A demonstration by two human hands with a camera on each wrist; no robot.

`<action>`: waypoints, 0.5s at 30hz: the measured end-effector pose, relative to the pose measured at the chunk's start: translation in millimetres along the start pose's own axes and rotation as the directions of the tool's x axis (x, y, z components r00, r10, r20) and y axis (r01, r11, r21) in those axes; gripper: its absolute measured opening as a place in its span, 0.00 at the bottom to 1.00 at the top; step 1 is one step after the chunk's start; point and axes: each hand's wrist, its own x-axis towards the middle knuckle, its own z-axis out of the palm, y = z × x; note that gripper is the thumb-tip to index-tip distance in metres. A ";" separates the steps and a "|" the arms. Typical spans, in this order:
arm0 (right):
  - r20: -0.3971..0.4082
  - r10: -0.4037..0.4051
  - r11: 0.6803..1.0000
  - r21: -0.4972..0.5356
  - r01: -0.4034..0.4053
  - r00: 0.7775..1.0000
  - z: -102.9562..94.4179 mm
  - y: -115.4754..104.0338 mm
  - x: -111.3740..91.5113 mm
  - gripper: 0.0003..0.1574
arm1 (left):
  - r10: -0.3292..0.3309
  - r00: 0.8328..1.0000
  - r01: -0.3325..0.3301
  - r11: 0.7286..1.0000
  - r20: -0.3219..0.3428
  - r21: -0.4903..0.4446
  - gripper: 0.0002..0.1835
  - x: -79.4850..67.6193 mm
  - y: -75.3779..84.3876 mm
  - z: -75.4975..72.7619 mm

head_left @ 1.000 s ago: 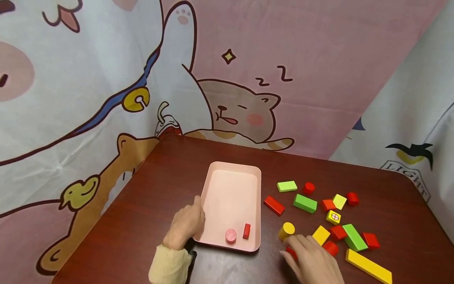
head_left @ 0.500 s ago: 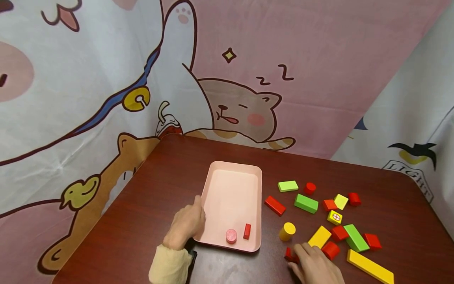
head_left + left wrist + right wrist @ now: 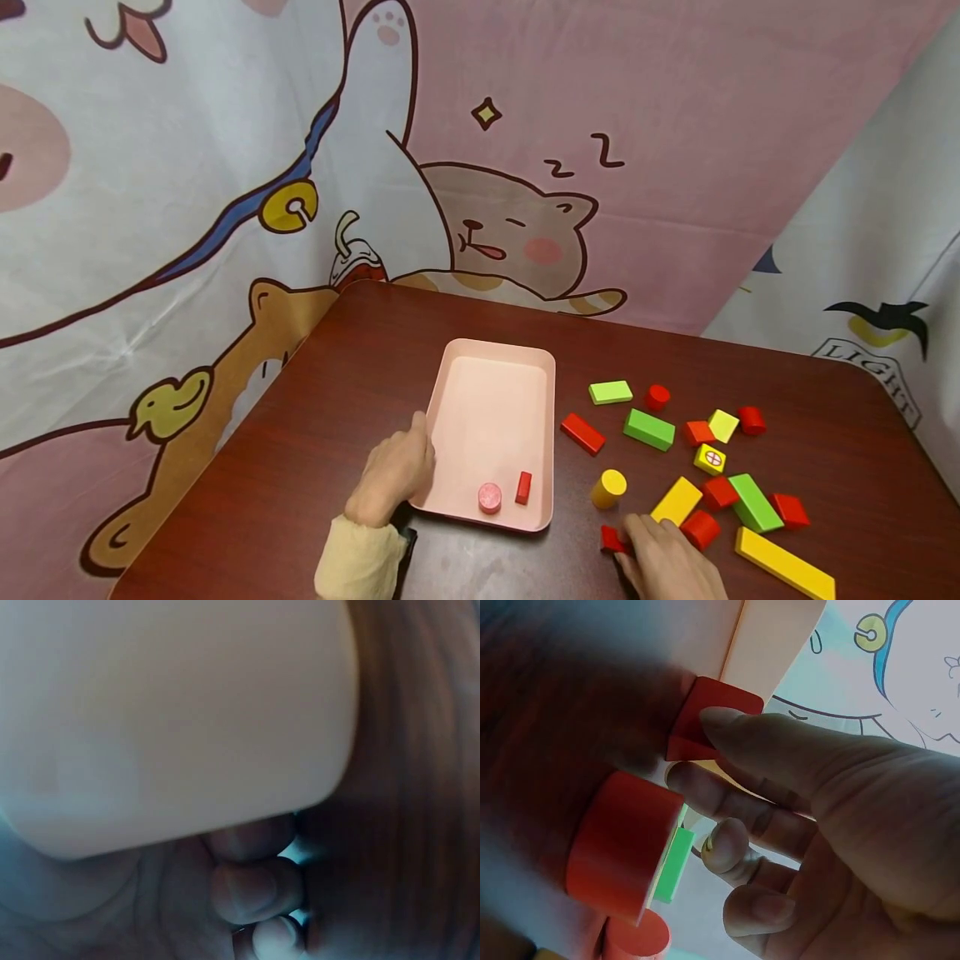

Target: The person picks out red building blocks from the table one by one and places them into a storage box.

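**Right hand [image 3: 671, 560] pinching a red block [image 3: 611, 540] near a pink tray [image 3: 491, 408]**

The right grip is narrowing to the block's width, thumb and forefinger pressing its sides while the other fingers are curling loosely, carrying nothing. The block is sitting low over the bench [image 3: 390, 358], right of the tray's near corner; whether it is touching the bench, I cannot tell.

It is looking like painted wood: probably light, stiff and hardly fragile, perhaps a little slick on its smooth faces. Opposite flat sides are offering the surest hold, fingertips staying clear of the edges.

A yellow cylinder [image 3: 608, 489] is standing upright just beyond it, likely easy to topple. A yellow block [image 3: 677, 500] and a red cylinder [image 3: 701, 530] are crowding the knuckles, and a long yellow block [image 3: 784, 562] is lying farther right. Beyond, a green block [image 3: 649, 430] and a red bar [image 3: 582, 434] are lying among other pieces.

The tray's raised wall is standing between the block and the tray's inside, where a pink round piece [image 3: 490, 497] and a small red block [image 3: 523, 487] are resting. The left hand [image 3: 397, 467] is gripping the tray's left edge, fingers curling beneath the rim.
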 end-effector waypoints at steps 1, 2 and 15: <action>-0.003 -0.005 1.000 0.001 0.005 1.000 -0.2 0.1 -0.2 0.18 | 0.000 1.000 0.000 1.000 0.000 0.000 0.05 0.0 0.1 -0.2; -0.006 -0.009 1.000 0.001 0.009 1.000 -0.6 0.0 -0.6 0.18 | -0.001 1.000 0.001 1.000 0.000 0.000 0.05 0.0 0.3 -0.3; -0.065 -0.058 0.998 -0.019 0.057 0.996 -3.4 0.9 -4.4 0.18 | -0.006 1.000 0.006 1.000 0.007 -0.011 0.05 -0.3 -0.1 0.0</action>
